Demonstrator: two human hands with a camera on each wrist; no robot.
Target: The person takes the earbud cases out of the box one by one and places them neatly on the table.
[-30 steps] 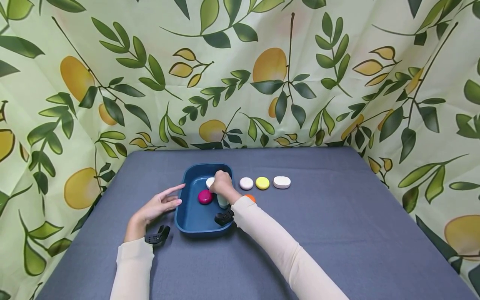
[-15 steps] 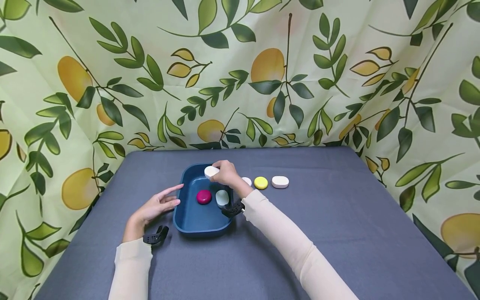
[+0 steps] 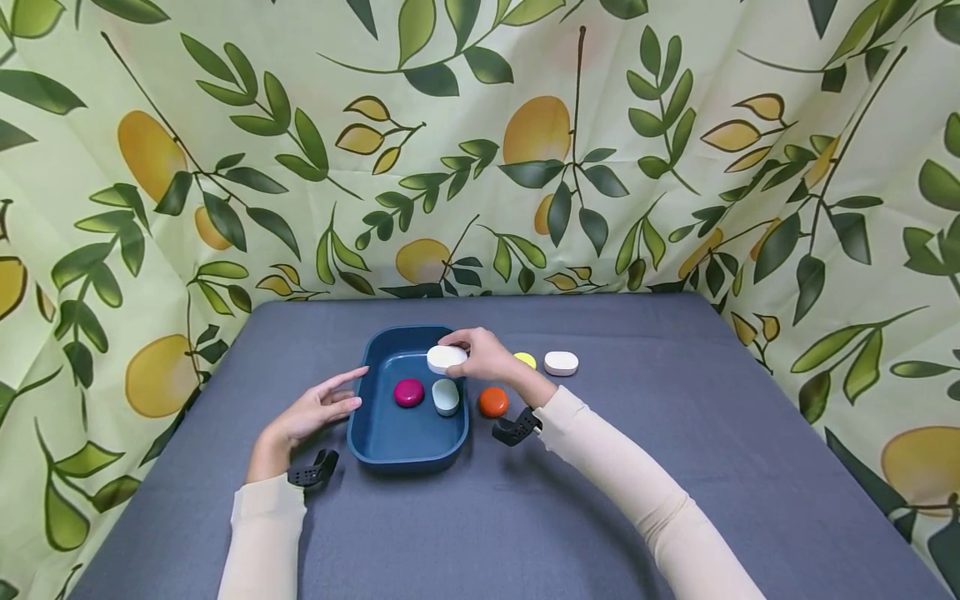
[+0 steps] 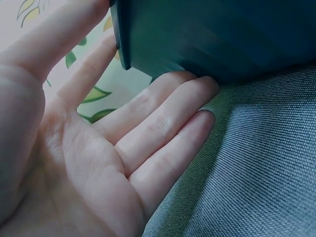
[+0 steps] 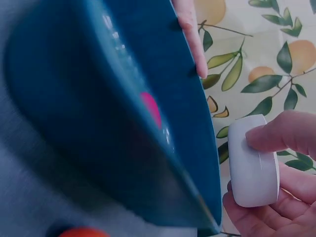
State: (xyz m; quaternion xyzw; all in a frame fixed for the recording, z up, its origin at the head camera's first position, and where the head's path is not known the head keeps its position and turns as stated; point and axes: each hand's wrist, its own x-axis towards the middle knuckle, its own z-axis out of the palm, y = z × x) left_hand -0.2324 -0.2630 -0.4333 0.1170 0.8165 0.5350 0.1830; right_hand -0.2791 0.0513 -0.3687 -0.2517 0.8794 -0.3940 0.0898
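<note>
My right hand (image 3: 487, 357) pinches a white oval soap bar (image 3: 446, 360) above the back right rim of a blue bin (image 3: 401, 439). In the right wrist view the thumb presses one broad face of the white bar (image 5: 254, 168), fingers behind it. Inside the bin lie a round magenta soap (image 3: 408, 392) and a pale blue oval one (image 3: 446, 398). My left hand (image 3: 318, 414) is at the bin's left side, its fingers extended. The left wrist view has its fingertips at the rim and wall of the bin (image 4: 163, 44).
To the right of the bin, an orange round piece (image 3: 493, 402) sits on the grey cloth-covered table (image 3: 675, 467). Farther back are a yellow round piece (image 3: 525, 359), partly covered by the right hand, and a white oval one (image 3: 561, 363). A patterned curtain (image 3: 480, 167) hangs behind.
My right hand has lifted the white soap bar from inside the bin and carried it right, to above the right rim. The orange piece is uncovered; the left hand keeps its place.
</note>
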